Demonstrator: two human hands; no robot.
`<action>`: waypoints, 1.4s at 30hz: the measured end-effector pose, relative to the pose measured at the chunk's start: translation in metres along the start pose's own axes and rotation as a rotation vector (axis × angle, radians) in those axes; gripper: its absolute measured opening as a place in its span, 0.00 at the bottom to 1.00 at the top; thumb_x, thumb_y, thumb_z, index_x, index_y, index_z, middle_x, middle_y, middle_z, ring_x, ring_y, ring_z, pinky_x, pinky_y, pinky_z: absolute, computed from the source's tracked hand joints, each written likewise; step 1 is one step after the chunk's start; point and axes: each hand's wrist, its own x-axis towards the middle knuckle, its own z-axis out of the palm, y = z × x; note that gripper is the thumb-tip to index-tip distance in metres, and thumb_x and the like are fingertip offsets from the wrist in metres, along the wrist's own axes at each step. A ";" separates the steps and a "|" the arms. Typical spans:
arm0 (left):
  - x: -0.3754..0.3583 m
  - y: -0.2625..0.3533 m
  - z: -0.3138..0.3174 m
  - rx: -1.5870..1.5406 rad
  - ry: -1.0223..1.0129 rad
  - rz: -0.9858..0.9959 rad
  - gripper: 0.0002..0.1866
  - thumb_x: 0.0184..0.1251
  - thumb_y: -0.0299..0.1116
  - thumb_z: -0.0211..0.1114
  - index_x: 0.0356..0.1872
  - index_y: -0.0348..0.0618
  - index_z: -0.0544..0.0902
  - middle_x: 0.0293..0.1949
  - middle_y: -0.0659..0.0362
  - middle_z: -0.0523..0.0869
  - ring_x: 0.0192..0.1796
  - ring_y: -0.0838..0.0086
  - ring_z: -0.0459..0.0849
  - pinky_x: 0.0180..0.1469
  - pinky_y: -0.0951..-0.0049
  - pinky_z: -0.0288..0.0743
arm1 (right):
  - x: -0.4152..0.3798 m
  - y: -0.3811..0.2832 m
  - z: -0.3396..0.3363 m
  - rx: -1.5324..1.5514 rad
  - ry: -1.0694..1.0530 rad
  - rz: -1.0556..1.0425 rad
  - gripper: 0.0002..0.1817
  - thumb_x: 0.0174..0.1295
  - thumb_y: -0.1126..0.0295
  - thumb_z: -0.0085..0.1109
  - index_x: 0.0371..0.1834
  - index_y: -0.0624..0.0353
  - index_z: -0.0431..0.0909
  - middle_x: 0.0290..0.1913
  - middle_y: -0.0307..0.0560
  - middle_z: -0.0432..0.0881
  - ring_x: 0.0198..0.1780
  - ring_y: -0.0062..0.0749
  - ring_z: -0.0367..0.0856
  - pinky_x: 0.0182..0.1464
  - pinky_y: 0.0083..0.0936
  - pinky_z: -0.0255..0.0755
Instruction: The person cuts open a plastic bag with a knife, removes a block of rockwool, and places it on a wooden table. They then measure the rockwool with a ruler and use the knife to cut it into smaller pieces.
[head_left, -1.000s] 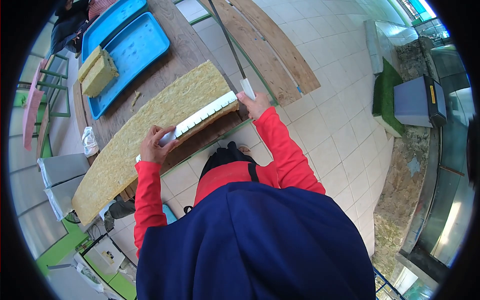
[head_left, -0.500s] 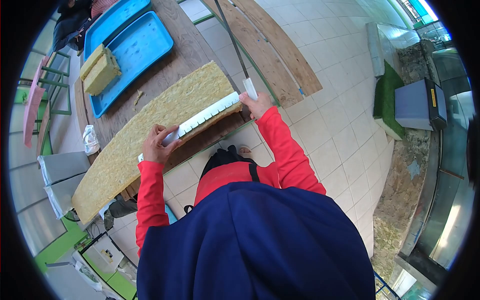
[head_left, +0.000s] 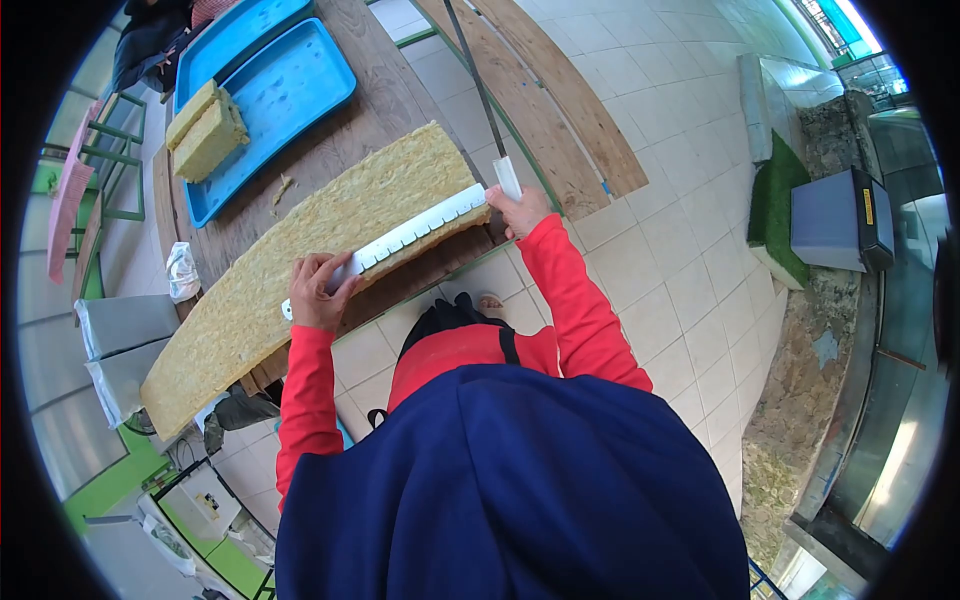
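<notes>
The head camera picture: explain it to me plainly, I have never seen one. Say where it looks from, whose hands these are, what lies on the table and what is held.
A camera on a person's head looks down with a rounded fisheye lens; the blue and red cloth is their own clothing. No machine here, only bare hands. On the wooden table lies a long yellow fibrous slab. The left hand presses a white notched guide strip along its near edge. The right hand grips the white handle of a long thin blade. Farther off, a blue tray holds cut yellow blocks.
</notes>
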 end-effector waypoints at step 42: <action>0.010 0.078 0.045 0.089 0.100 0.217 0.20 0.49 0.32 0.66 0.48 0.50 0.79 0.45 0.60 0.77 0.50 0.63 0.73 0.54 0.63 0.63 | 0.014 0.012 -0.001 0.080 -0.084 0.111 0.19 0.53 0.57 0.60 0.31 0.65 0.75 0.16 0.37 0.67 0.12 0.21 0.65 0.13 0.20 0.64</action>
